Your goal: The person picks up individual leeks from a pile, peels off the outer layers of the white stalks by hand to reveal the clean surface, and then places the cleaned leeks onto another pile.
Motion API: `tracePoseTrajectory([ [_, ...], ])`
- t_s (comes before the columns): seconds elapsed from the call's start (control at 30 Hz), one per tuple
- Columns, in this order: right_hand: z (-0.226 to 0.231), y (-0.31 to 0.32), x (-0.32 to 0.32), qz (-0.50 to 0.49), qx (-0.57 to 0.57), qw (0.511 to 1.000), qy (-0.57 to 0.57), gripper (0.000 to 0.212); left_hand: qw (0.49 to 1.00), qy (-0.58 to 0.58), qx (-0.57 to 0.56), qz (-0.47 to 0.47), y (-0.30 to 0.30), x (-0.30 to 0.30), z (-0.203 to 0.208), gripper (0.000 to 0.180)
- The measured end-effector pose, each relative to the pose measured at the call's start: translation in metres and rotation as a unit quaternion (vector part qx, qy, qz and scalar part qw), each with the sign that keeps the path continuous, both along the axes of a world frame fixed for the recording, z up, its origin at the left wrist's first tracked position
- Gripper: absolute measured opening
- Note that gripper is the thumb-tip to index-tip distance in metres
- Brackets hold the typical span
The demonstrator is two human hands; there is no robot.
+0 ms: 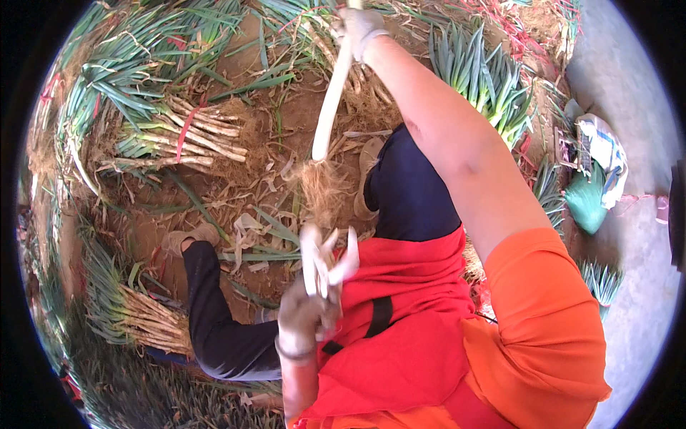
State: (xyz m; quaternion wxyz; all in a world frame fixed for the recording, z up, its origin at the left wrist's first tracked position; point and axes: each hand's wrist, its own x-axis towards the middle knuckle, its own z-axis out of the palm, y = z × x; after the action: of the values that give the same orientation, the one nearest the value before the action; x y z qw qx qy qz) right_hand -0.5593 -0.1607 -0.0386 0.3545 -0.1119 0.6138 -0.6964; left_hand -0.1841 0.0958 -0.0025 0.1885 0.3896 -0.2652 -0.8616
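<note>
My right arm stretches far forward, and my right hand [357,30], in a pale glove, is closed around the upper part of a green onion [334,107]. Its long white stalk hangs down at a slight tilt, with a tuft of brown roots [320,191] at the lower end. Close to my body, my left hand [304,311], gloved too and slightly blurred by motion, grips several white strips of peeled onion skin [325,261]. These strips stick up just below the roots and look apart from the stalk. The onion's green top is out of view.
Red-tied green onion bundles lie at the left [189,136] and lower left [150,318]. More leafy onions [479,75] stand beyond my right arm. Peeled skins [250,236] litter the brown ground between my shoes. A green bag [587,199] rests on the grey floor at the right.
</note>
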Motion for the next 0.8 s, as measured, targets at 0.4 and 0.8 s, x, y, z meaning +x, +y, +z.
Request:
tracePoseTrajectory([
  [0.4,0.016,0.021,0.016,-0.019,-0.026,0.997,0.068,0.015,0.658,-0.457,-0.596,0.057,-0.077,-0.015,-0.093,0.042],
  [0.8,0.017,0.008,0.034,0.189,-0.159,0.959,-0.135,0.020,0.995,0.005,-0.104,0.005,-0.072,-0.090,-0.061,0.021],
])
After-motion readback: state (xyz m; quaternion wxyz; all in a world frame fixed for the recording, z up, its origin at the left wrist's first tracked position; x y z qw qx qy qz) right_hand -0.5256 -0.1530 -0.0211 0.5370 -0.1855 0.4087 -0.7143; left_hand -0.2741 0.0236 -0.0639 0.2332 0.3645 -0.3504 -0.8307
